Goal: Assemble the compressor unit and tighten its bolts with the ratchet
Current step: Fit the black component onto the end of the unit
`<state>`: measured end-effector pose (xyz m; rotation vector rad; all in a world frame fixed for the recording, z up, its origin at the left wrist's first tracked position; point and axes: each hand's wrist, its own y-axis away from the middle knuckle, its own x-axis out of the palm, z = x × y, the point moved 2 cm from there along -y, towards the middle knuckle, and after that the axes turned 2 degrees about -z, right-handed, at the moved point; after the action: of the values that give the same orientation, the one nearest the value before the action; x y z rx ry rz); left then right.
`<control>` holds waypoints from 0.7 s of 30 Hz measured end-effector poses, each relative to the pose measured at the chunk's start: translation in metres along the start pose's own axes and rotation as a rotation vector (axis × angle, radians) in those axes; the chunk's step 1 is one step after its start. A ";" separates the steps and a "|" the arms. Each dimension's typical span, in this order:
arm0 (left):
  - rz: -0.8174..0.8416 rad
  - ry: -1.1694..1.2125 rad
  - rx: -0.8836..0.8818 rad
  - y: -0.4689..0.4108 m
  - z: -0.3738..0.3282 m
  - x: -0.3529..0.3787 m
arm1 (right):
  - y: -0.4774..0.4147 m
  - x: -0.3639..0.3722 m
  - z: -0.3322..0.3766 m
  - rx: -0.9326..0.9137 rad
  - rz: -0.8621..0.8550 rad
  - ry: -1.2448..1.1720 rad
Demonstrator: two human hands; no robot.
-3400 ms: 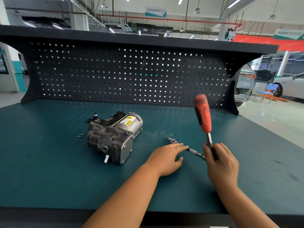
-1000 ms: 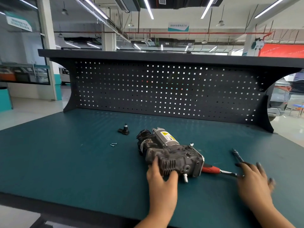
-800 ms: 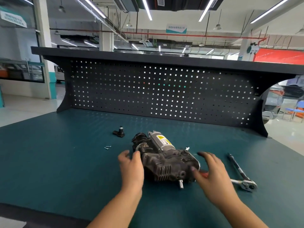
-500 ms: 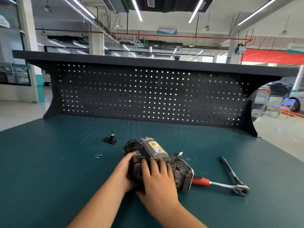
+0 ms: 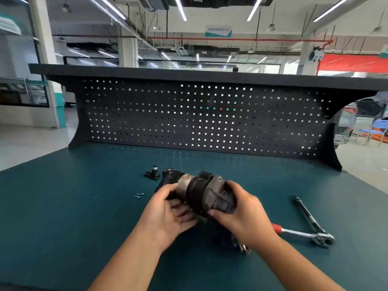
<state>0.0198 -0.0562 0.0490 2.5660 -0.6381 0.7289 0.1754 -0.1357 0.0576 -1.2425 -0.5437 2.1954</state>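
The left grip (image 5: 168,211) and the right grip (image 5: 244,217) both grasp the compressor unit (image 5: 206,191) between them, with fingers curled around its body. The ratchet (image 5: 304,235) lies on the counter (image 5: 63,206), just to the right of the right grip.

No text can be read; the characters on the hanging ceiling sign (image 5: 218,31) are too blurred.

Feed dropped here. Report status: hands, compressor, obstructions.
Left hand and right hand both grip the compressor. Ratchet lies untouched, right side. Loose screws at left, nothing blocking.
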 end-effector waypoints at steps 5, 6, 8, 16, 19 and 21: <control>0.093 -0.336 0.094 0.024 -0.007 -0.019 | -0.011 -0.009 -0.019 0.177 0.068 -0.292; 0.041 -0.418 0.158 0.023 -0.013 -0.028 | -0.013 -0.008 -0.022 0.193 0.096 -0.324; -0.156 -0.508 0.341 0.017 -0.025 -0.048 | -0.017 -0.008 -0.026 0.231 0.124 -0.374; 0.100 -0.519 0.415 -0.033 -0.042 -0.074 | -0.041 -0.009 -0.040 0.362 0.227 -0.617; 0.140 -0.561 0.470 -0.050 -0.051 -0.062 | -0.050 -0.007 -0.048 0.404 0.280 -0.674; 0.132 -0.580 0.480 -0.060 -0.053 -0.058 | -0.056 -0.006 -0.051 0.415 0.323 -0.686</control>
<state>-0.0135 0.0364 0.0436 3.2403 -0.8994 0.1635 0.2371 -0.0931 0.0698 -0.3580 -0.1117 2.8171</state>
